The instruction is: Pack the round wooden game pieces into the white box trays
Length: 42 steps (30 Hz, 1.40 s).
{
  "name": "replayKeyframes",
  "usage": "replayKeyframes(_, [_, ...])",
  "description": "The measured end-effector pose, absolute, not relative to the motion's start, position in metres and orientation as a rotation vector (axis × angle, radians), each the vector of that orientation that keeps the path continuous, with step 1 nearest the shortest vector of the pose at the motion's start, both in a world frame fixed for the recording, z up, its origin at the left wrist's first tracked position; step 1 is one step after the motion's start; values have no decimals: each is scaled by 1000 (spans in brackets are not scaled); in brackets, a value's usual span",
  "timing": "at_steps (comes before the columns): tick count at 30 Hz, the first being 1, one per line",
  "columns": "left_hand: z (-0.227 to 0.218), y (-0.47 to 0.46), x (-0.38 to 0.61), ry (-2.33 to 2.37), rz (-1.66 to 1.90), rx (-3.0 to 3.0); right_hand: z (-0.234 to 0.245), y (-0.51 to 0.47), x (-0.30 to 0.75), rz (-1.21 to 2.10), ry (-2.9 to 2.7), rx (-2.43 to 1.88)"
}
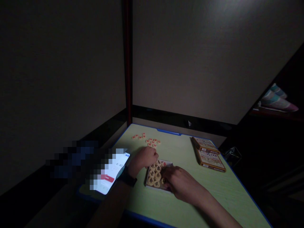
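A shallow open box (154, 188) on the table holds round Chinese chess pieces (157, 176), mostly with black characters; a piece with a red mark (164, 164) lies by its far edge. My left hand (149, 156) is at the box's far left corner, fingers curled, with a dark watch (129, 178) on the wrist. Over the right part of the box is my right hand (178, 181), knuckles bent and fingertips down inside; the hand hides what they pinch. Beyond my left hand, red-marked chess pieces (152, 141) lie loose in two groups.
The light green table (213, 196) has a blue rim. A lit phone (110, 177) lies at its left edge. Two flat printed boxes (210, 160) overlap at the right. Walls stand close behind and left. Off the right edge is a dim transparent container (233, 155).
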<state>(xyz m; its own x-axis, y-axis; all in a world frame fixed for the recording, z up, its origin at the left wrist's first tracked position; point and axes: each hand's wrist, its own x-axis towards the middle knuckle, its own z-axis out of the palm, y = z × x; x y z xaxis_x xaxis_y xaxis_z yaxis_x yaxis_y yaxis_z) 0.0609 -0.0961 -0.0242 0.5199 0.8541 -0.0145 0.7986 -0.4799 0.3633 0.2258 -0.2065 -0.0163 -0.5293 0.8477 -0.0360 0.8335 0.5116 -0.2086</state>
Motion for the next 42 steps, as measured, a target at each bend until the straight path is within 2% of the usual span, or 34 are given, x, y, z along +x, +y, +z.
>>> replayKeyframes(7, [-17, -100, 59, 1395, 226, 2382, -8, -213, 221, 369, -2612, -1436])
replayKeyframes(18, [-20, -98, 59, 1428, 233, 2365, -25, -215, 215, 567, -2464, -1426])
replayKeyframes(30, [-18, -98, 57, 1433, 270, 2324, -28, -213, 221, 631, -2321, -1357])
replayKeyframes(38, [-13, -80, 48, 1831, 473, 2328, -4, -183, 240, 596, -2200, -1422])
replayKeyframes(42, [-20, -78, 44, 1843, 369, 2344, 0, -121, 248, 381, -2299, -1536])
